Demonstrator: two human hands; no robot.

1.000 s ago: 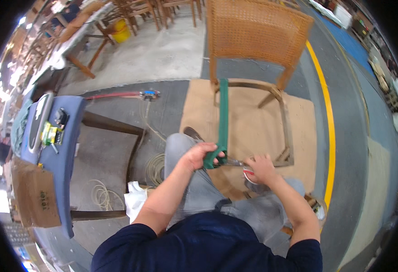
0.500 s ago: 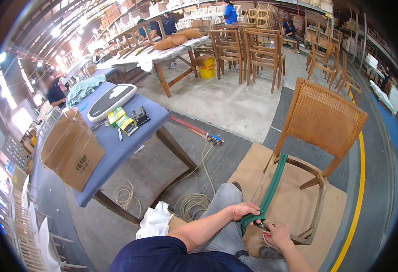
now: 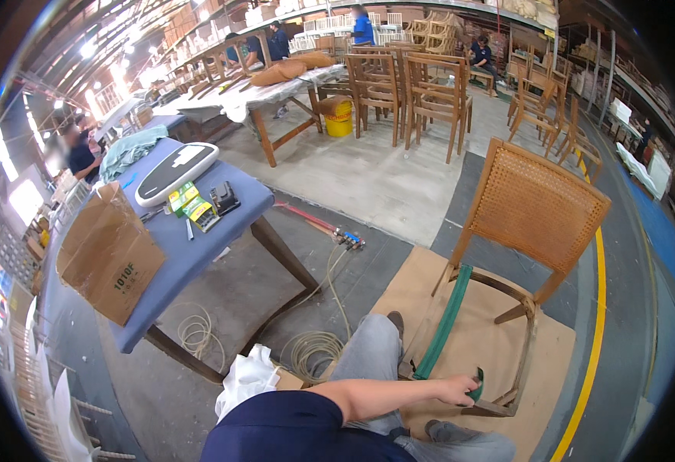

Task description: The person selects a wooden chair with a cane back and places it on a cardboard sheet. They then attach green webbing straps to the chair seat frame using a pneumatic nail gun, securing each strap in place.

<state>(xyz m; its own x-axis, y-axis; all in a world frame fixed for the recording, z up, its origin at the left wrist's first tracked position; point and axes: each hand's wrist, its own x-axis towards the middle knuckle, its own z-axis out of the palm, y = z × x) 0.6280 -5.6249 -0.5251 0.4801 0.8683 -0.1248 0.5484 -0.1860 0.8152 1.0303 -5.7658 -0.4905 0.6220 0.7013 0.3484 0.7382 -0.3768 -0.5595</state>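
A cane-backed wooden chair point(image 3: 536, 202) with an open seat frame stands before me. A green webbing strap point(image 3: 444, 323) runs across its seat opening from the back rail to the front rail. My left hand point(image 3: 457, 390) reaches over my lap to the front right corner of the seat frame. Its fingers are closed on a separate dark green piece of webbing point(image 3: 477, 386), partly hidden by the hand. Of my right hand and forearm nothing shows.
Cardboard point(image 3: 541, 362) lies under the chair. On the left, a blue-covered table point(image 3: 230, 223) bears an open carton point(image 3: 110, 258), a stapler-like black device point(image 3: 224, 198) and small boxes. Coiled air hose point(image 3: 314, 353) and a white bag point(image 3: 251, 379) lie nearby. Several people work farther off.
My left hand has moved right, from the near end of the strap to the seat's front right corner. My right hand, earlier there with a tool, has left the view.
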